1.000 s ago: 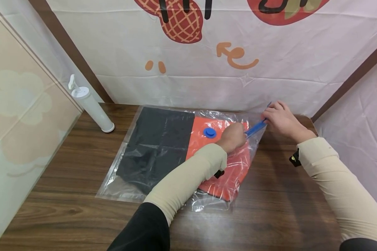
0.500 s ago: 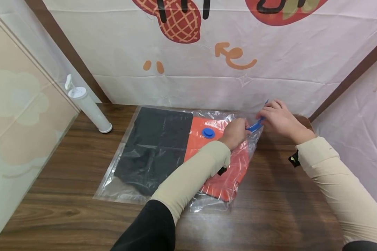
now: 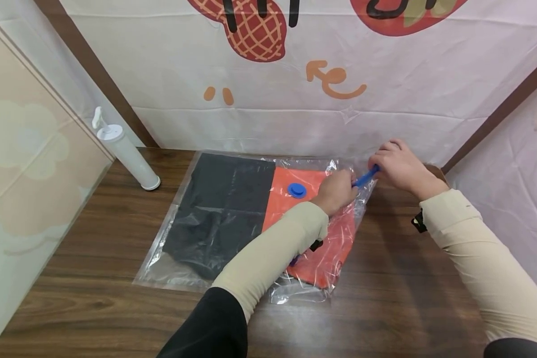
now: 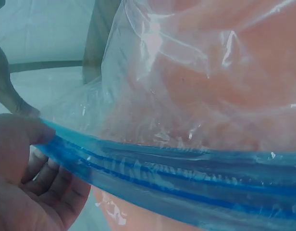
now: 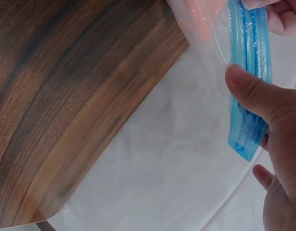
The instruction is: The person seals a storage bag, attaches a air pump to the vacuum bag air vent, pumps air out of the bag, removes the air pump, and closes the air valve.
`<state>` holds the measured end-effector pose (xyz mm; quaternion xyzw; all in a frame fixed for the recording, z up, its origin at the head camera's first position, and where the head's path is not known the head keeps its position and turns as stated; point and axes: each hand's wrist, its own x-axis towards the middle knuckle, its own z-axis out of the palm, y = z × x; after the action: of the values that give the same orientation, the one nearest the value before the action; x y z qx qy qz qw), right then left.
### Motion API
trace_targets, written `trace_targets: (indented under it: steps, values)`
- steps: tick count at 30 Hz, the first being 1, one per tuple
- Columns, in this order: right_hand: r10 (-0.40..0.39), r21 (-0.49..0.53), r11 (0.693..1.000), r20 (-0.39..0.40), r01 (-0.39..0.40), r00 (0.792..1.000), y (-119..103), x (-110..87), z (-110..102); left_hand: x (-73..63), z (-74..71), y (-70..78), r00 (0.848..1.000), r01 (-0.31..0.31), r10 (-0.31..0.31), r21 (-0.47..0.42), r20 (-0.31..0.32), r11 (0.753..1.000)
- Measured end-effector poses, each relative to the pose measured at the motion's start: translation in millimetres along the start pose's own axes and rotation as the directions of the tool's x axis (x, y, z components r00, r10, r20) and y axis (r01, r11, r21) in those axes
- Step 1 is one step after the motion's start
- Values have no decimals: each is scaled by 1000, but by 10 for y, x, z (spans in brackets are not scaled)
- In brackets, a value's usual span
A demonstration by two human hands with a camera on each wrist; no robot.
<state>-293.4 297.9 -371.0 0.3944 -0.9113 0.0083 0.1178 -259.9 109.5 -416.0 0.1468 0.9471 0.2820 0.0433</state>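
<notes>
A clear plastic vacuum storage bag (image 3: 172,271) lies flat with dark cloth (image 3: 228,214) in its left part and orange-red cloth (image 3: 324,248) in its right part. A round blue valve (image 3: 297,190) sits on the bag. Along the bag's right end runs a blue zip strip (image 4: 186,178). My left hand (image 3: 335,191) pinches this strip between thumb and fingers. Farther right, at the strip's end near the back of the table, my right hand (image 3: 398,166) pinches it too. In the right wrist view the right thumb (image 5: 249,91) presses across the strip, whose end sticks out below.
A white hand pump (image 3: 130,156) stands tilted in view at the back left of the wooden table (image 3: 85,253). Printed cloth walls (image 3: 268,127) rise behind and beside the table. The table's rounded corner shows in the right wrist view.
My left hand has moved slightly right along the strip. The strip's tip, earlier poking above my right fingers, no longer shows there in the head view. The bag lies nearly as before.
</notes>
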Motion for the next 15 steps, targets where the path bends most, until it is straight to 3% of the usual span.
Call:
trace_targets:
  steps: [8,15]
  values:
    - [68,91,993,68,-74,995,64,-9,-78,21,-6,13,1000,23,-23,-4,13,1000]
    - [52,119,991,33,-55,998,108,23,-107,15,-31,-14,999,40,-40,-33,14,999]
